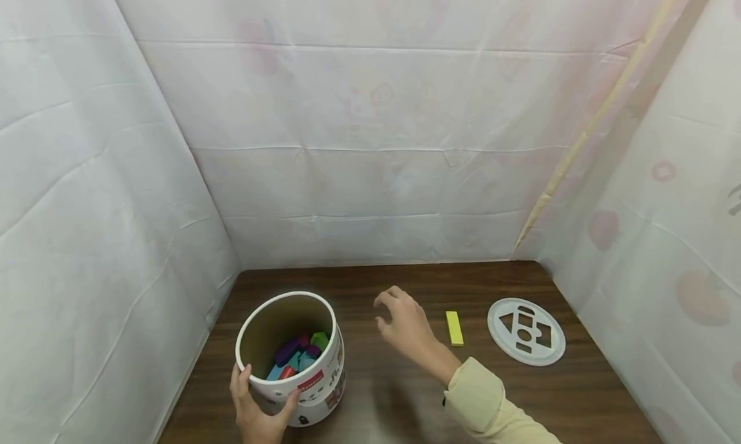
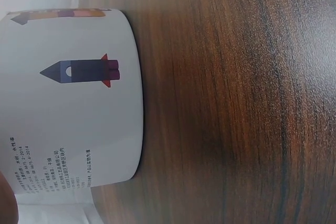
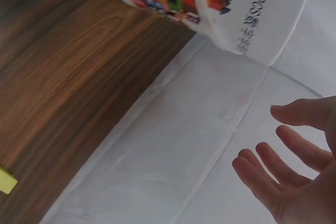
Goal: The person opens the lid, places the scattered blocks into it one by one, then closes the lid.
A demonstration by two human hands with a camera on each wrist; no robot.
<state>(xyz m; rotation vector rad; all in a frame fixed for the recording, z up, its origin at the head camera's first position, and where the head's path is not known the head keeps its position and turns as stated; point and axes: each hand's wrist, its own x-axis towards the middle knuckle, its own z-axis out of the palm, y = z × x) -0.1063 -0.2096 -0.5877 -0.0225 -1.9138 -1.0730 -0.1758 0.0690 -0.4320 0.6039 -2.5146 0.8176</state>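
Note:
A white printed bucket (image 1: 309, 402) stands upright at the left of the table, with several coloured blocks (image 1: 298, 354) at its bottom. My left hand (image 1: 258, 415) holds the near side of the bucket, its thumb on the printed wall and a fingertip at the rim. In the left wrist view the bucket's lower wall (image 2: 73, 114) shows a rocket print. To the right of the bucket, my right hand (image 1: 405, 325) hovers over the table with loosely bent fingers and nothing in them. A yellow block (image 1: 454, 329) lies flat just beyond its wrist.
A round white lid (image 1: 501, 336) with shaped cut-outs lies on the right side of the dark wooden table (image 1: 399, 405). White printed sheeting (image 1: 370, 109) hangs along the back and both sides of the table.

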